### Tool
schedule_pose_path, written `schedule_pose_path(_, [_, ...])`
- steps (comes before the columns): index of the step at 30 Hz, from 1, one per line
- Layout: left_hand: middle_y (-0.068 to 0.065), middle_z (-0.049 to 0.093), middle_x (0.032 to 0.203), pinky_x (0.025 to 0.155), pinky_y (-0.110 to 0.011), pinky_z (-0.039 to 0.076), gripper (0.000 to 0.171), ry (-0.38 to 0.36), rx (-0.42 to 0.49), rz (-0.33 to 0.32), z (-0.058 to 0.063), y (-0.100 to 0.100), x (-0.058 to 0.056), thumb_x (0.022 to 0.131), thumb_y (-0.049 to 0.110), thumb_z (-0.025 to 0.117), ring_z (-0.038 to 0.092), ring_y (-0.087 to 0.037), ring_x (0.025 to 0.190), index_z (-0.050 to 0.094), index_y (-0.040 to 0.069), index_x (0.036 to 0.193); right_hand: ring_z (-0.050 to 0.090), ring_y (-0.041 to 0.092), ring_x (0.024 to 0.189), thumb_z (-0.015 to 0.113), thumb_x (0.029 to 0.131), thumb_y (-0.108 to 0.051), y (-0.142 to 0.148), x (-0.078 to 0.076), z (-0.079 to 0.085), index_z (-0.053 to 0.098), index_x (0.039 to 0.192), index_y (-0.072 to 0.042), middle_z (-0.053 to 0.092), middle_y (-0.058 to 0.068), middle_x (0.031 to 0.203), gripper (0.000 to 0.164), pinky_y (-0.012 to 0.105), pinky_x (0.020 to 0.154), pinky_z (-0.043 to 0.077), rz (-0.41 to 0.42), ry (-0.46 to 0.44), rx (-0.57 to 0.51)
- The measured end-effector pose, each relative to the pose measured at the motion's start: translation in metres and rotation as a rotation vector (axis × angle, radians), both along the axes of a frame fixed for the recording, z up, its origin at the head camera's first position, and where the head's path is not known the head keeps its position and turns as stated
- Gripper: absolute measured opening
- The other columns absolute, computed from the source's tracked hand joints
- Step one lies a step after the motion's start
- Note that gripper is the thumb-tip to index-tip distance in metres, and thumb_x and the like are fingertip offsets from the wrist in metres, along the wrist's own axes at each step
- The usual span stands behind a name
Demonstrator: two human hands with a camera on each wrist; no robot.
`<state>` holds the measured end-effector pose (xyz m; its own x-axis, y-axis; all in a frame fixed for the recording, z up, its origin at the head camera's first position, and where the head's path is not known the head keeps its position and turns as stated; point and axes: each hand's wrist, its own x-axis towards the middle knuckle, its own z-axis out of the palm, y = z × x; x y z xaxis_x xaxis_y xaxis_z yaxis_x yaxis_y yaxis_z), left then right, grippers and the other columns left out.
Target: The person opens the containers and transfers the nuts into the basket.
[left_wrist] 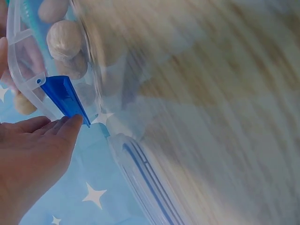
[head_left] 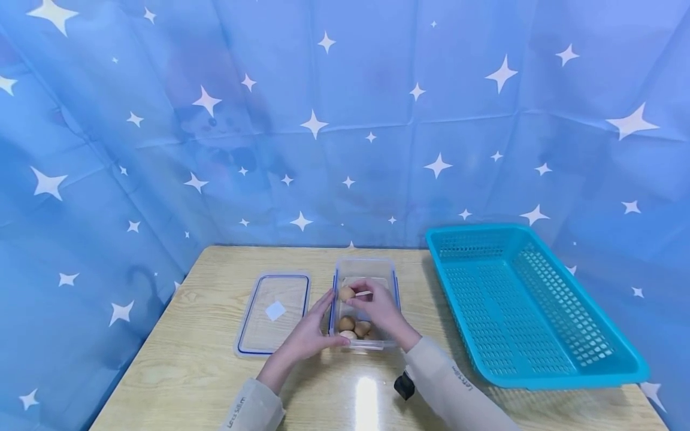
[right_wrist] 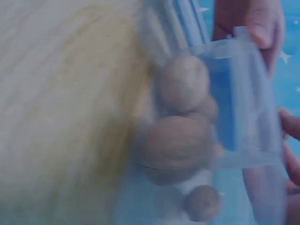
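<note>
While your right hand (head_left: 381,306) pinches one walnut (head_left: 347,293) between thumb and fingertips, holding it above the clear plastic container (head_left: 365,267) near its left wall, your left hand (head_left: 311,333) rests against that container with its fingers straight and the thumb spread wide from them. Your left thumb lies at the near left corner of the rim, and the left wrist view shows your extended fingertips touching the lowered blue latch (left_wrist: 64,96) on the side. Several more walnuts (head_left: 362,328) sit bunched at the near end of the container, below the pinched one, and the far part of its floor lies bare. To the left of the container, well within reach of your left hand, a clear lid (head_left: 288,293) with a blue seal lies flat on the wood-grain table (head_left: 183,347), with a small white square (head_left: 275,310) at its middle. On your right stands a turquoise perforated basket (head_left: 517,326), apart from the container and tilted relative to the table's edge. Behind the table hangs a blue curtain (head_left: 366,179) printed with white four-pointed stars. Your light sleeves (head_left: 453,389) carry dark lettering.
</note>
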<state>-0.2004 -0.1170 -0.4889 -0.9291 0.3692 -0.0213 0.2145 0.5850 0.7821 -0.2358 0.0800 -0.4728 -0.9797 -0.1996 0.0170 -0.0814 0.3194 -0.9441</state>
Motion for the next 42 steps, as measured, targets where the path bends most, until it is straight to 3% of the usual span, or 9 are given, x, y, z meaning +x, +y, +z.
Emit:
schedule_pose_path(10, [-0.01,0.011,0.169,0.119,-0.064,0.026,0.109,0.022,-0.008,-0.041,-0.002,0.0,-0.003,0.078,0.046,0.082,0.021,-0.042,0.152,0.02,0.01,0.16,0.067,0.036,0.111,0.069,0.094,-0.014,0.02,-0.002,0.048,0.062,0.124,-0.004,0.066,0.018,0.123,0.032,0.044,0.091,0.06,0.003,0.112,0.054])
schedule_pose_path(21, [-0.009,0.01,0.169,0.12,-0.064,0.026,0.11,0.027,-0.021,-0.039,-0.003,0.0,-0.005,0.078,0.047,0.082,0.021,-0.043,0.151,0.019,0.01,0.16,0.064,0.037,0.117,0.067,0.096,-0.018,0.056,-0.012,0.084,0.058,0.128,-0.003,0.063,0.02,0.128,0.036,0.047,0.095,0.058,-0.029,0.167,0.081])
schedule_pose_path(32, [-0.003,0.008,0.169,0.119,-0.064,0.026,0.11,0.02,-0.034,-0.034,-0.004,0.001,-0.003,0.078,0.045,0.082,0.022,-0.043,0.151,0.018,0.012,0.16,0.061,0.038,0.12,0.065,0.098,-0.023,0.107,-0.02,0.103,0.055,0.134,-0.004,0.06,0.02,0.134,0.042,0.051,0.094,0.056,-0.107,0.199,0.161])
schedule_pose_path(42, [-0.007,0.01,0.169,0.119,-0.063,0.027,0.111,0.024,-0.032,-0.037,-0.004,0.002,-0.004,0.076,0.046,0.083,0.025,-0.043,0.15,0.019,0.01,0.16,0.055,0.041,0.126,0.062,0.099,-0.035,0.16,-0.025,0.104,0.052,0.137,-0.003,0.056,0.021,0.14,0.051,0.055,0.098,0.051,-0.221,0.209,0.198])
